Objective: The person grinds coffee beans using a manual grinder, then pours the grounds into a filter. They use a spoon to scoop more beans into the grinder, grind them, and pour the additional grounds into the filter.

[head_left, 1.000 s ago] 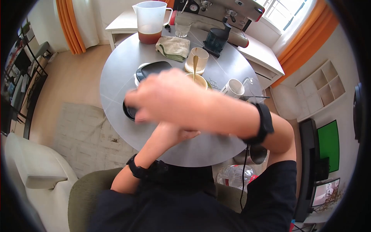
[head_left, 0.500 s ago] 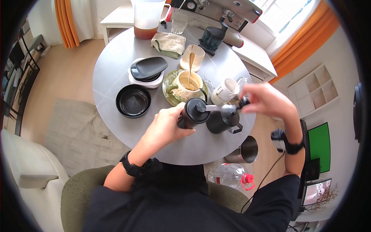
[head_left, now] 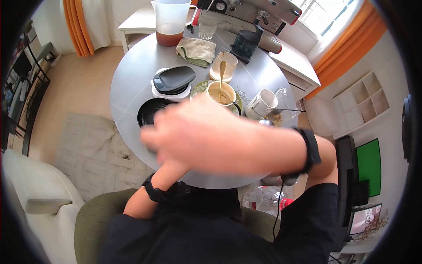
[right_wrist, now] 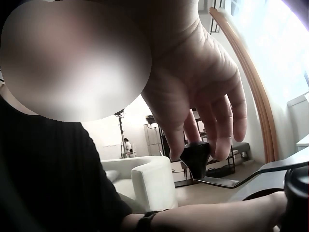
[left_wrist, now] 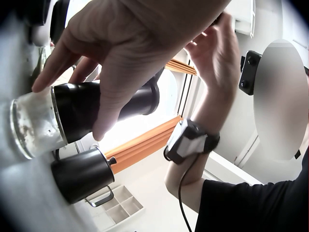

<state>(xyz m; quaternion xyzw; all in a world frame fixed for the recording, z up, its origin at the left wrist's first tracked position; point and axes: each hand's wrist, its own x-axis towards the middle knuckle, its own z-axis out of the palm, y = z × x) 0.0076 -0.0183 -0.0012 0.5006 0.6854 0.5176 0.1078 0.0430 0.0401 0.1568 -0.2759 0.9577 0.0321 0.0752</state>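
A hand coffee grinder [left_wrist: 72, 108] with a black body and a clear base stands on the table, and my left hand [left_wrist: 125, 53] grips its body. My right hand [right_wrist: 193, 87] pinches the black knob [right_wrist: 195, 157] at the end of the grinder's metal crank [right_wrist: 217, 181]. In the head view my right hand, blurred, crosses over the left and hides the grinder. A small black pot [left_wrist: 82, 176] with a handle stands beside the grinder in the left wrist view. A black round bowl [head_left: 147, 110] is partly covered by the right hand.
Beyond the hands are a cream cup [head_left: 226, 97] with a gold spoon [head_left: 222, 70], a ribbed glass [head_left: 228, 59] and a white cup [head_left: 266, 102]. A dark scoop [head_left: 176, 78] lies on a white scale. Farther back stand a folded cloth [head_left: 195, 53] and a jug [head_left: 169, 28] of brown liquid.
My right hand has swung from the right side of the grinder to the left across it, turning the crank. The left hand keeps its hold on the grinder.
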